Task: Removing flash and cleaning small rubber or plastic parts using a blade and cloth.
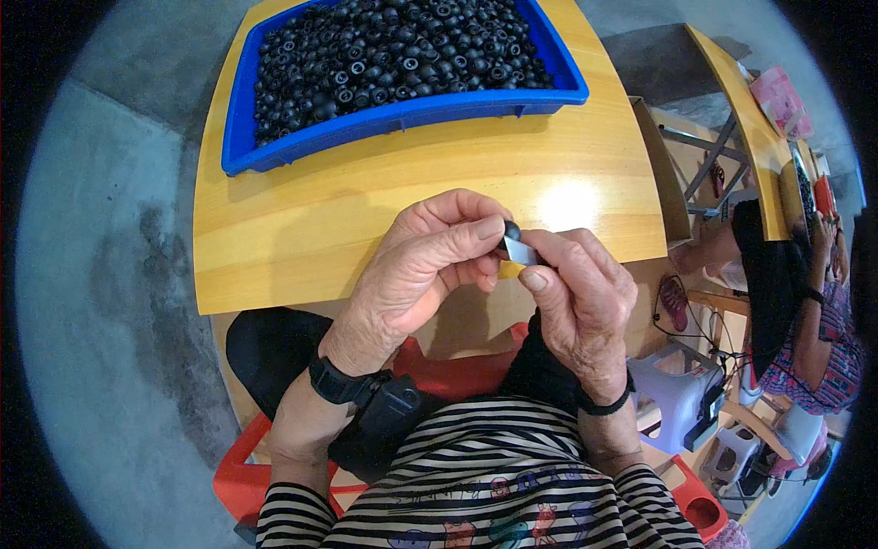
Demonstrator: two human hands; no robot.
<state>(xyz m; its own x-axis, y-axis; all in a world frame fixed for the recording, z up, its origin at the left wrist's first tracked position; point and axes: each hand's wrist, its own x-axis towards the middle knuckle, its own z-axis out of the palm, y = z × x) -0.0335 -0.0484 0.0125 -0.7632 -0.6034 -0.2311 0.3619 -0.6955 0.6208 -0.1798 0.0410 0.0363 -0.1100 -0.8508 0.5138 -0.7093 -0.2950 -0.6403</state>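
Note:
My left hand (416, 256) pinches a small round black part (511, 231) between thumb and fingers, above the near edge of the wooden table. My right hand (581, 293) grips a short, flat, silvery blade (521, 252) with a dark end between thumb and forefinger. The blade lies right against the black part, and the fingers hide much of both. Farther off on the table stands a blue plastic bin (412, 114), heaped with many similar black parts (393, 55).
The yellow wooden table (302, 220) ends just before my lap. I sit on a red chair (240, 467). To the right, another person (823, 339) works at a second table (741, 119) with a pink basket (782, 101). Pale plastic stools (672, 375) and cables stand beside me.

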